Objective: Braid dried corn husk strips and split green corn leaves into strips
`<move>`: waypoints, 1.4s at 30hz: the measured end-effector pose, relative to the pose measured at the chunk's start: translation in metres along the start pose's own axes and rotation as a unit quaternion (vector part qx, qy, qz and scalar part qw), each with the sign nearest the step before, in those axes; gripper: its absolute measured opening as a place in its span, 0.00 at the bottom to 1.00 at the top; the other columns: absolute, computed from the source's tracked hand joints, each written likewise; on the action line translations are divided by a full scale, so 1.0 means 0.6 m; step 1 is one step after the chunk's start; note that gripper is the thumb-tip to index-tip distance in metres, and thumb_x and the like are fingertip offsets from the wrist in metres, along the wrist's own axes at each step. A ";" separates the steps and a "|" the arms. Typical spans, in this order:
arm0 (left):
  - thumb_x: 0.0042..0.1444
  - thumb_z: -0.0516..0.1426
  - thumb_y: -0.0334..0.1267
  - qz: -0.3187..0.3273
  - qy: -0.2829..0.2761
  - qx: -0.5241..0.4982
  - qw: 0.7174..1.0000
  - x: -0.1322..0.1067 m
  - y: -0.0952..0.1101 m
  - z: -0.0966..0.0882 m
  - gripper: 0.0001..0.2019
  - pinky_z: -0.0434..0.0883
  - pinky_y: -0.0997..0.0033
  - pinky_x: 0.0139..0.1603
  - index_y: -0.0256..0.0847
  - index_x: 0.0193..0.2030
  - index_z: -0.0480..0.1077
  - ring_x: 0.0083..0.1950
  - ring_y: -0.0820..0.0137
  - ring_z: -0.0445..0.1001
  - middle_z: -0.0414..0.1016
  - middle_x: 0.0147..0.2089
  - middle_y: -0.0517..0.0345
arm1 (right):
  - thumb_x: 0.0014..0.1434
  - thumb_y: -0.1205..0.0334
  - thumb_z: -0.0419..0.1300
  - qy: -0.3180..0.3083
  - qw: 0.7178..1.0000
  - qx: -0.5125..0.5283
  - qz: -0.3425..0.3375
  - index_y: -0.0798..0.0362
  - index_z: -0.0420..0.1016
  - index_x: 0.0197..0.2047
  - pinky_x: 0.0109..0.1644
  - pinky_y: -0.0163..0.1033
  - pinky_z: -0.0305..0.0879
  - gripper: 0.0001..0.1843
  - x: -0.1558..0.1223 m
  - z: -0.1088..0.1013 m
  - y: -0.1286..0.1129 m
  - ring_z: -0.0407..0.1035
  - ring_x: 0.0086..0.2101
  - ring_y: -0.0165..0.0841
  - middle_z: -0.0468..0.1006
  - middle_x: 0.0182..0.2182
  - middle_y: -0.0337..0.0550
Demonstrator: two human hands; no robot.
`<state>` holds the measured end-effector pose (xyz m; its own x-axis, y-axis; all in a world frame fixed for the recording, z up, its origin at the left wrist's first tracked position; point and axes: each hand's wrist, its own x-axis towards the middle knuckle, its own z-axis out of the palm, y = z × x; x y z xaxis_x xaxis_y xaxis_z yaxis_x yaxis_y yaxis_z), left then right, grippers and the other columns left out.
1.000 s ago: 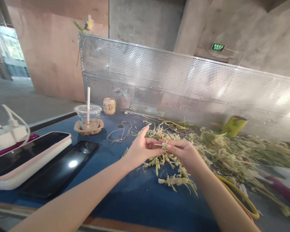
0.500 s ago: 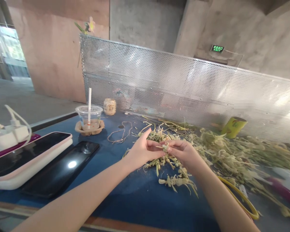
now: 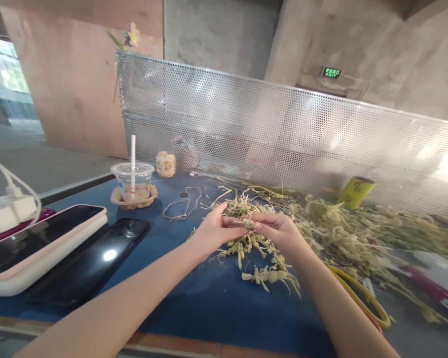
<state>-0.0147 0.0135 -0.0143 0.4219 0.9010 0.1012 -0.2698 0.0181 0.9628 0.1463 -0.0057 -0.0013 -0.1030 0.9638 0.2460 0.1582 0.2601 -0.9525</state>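
Note:
My left hand (image 3: 212,231) and my right hand (image 3: 278,229) meet above a blue table (image 3: 194,308), their fingertips pinched together on a small dried plant sprig (image 3: 248,222). Both hands hover just over a small heap of pale dried stems and buds (image 3: 263,258). A far bigger pile of the same dried plant matter (image 3: 358,233) spreads to the right of my right hand. The left index finger points forward above the pinch.
Two phones (image 3: 89,261) and a white-pink case (image 3: 37,248) lie at the left with a white charger (image 3: 7,209). A plastic cup with straw (image 3: 133,180), a small jar (image 3: 166,164), string (image 3: 182,204), a yellow-green tube (image 3: 354,192), a yellow loop (image 3: 362,298) and a perforated metal screen (image 3: 283,134) stand around.
Both hands stayed pinched together on the sprig, with only slight finger movement. The view shifted a little to the right.

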 end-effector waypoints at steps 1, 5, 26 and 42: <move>0.39 0.64 0.27 0.006 -0.001 0.001 1.000 0.000 0.000 0.000 0.53 0.68 0.70 0.39 0.31 0.63 0.30 0.37 0.69 0.73 0.75 0.37 0.49 | 0.41 0.58 0.65 0.006 1.000 -0.001 0.012 0.52 0.77 0.30 0.42 0.40 0.66 0.11 0.001 0.000 0.002 0.71 0.35 0.34 0.78 0.31 0.43; 0.39 0.63 0.26 0.018 0.011 0.003 1.000 0.001 0.000 0.002 0.52 0.68 0.69 0.39 0.32 0.64 0.32 0.36 0.70 0.73 0.75 0.35 0.51 | 0.41 0.56 0.64 0.034 0.999 -0.030 0.000 0.54 0.75 0.30 0.41 0.41 0.66 0.12 0.005 0.001 0.011 0.71 0.33 0.33 0.77 0.30 0.43; 0.39 0.63 0.26 -0.051 0.035 0.047 0.997 0.003 -0.002 0.008 0.51 0.59 0.72 0.25 0.26 0.63 0.33 0.24 0.75 0.66 0.73 0.27 0.57 | 0.46 0.58 0.61 -0.012 0.993 -0.091 -0.071 0.53 0.70 0.26 0.36 0.38 0.64 0.07 0.008 -0.004 0.025 0.68 0.30 0.30 0.74 0.28 0.41; 0.39 0.63 0.28 -0.048 0.035 0.090 0.994 0.007 -0.010 0.006 0.47 0.59 0.75 0.22 0.27 0.63 0.39 0.22 0.75 0.65 0.71 0.23 0.58 | 0.48 0.55 0.58 -0.039 0.989 -0.116 -0.077 0.53 0.71 0.25 0.28 0.33 0.58 0.10 0.013 -0.016 0.032 0.62 0.24 0.25 0.69 0.21 0.36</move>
<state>-0.0078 0.0157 -0.0190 0.3744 0.9272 -0.0055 -0.0692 0.0339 0.9970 0.1577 0.0077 -0.0162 -0.2178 0.9065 0.3617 0.3551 0.4188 -0.8358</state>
